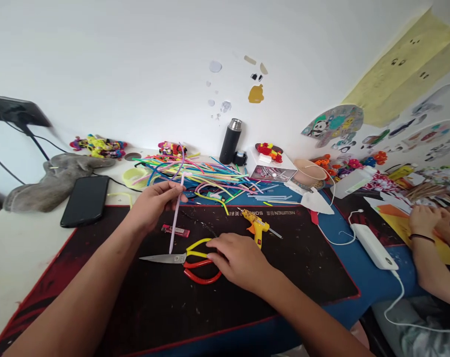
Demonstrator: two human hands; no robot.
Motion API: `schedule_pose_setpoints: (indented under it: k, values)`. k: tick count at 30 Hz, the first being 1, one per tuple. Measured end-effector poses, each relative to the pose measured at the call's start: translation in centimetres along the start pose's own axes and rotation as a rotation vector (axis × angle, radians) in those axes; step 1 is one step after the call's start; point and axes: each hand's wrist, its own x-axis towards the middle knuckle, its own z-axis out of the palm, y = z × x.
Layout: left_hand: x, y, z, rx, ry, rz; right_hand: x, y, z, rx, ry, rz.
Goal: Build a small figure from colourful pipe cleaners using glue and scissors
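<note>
My left hand (158,203) is closed in a pinch around a light purple pipe cleaner (175,218). It hangs down past the fingers, its lower end just above the scissors' blades, while the upper part bends up toward the back pile. A pair of scissors (198,260) with one yellow and one red handle lies on the dark mat, blades pointing left. On those handles my right hand (242,260) has its fingers curled, the thumb by the yellow loop; its fingertips are partly hidden. Behind the scissors rests a small red-and-clear packet (176,231).
A yellow glue gun (257,227) lies right of centre on the mat (284,277). Behind it spreads a pile of coloured pipe cleaners (210,173), beside a black thermos (231,141). A phone (85,201) is at left, a white power strip (373,245) at right, near another person's hands (425,220).
</note>
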Motion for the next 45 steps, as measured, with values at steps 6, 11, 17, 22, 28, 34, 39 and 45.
schedule_pose_setpoints:
  k: [6, 11, 17, 22, 28, 34, 39, 45]
  values:
    - [0.0, 0.5, -0.3, -0.094, 0.041, 0.013, 4.8, -1.6, 0.6, -0.095, -0.04, -0.038]
    - [0.1, 0.8, -0.4, -0.19, 0.062, -0.005, 8.4, -2.1, 1.8, -0.127, -0.022, -0.007]
    - [-0.1, 0.7, -0.3, -0.229, 0.06, -0.039, 11.2, -3.6, 3.0, -0.212, -0.091, -0.006]
    - [0.0, 0.3, -0.5, -0.228, 0.039, -0.046, 11.3, -4.3, 2.3, -0.008, -0.124, 0.023]
    - [0.5, -0.3, -1.0, -0.319, 0.073, -0.011, 11.2, -1.7, 1.5, 0.659, 0.018, 0.223]
    - [0.7, -0.9, -1.0, -0.361, 0.064, -0.049, 12.1, 0.9, 0.8, 1.215, 0.041, 0.254]
    - [0.5, -1.0, -0.7, -0.351, 0.008, -0.058, 12.6, 1.6, 1.5, 1.335, 0.046, 0.242]
    - [-0.1, -0.8, 0.0, -0.281, -0.082, -0.065, 12.4, 1.4, 1.5, 1.379, 0.059, 0.223]
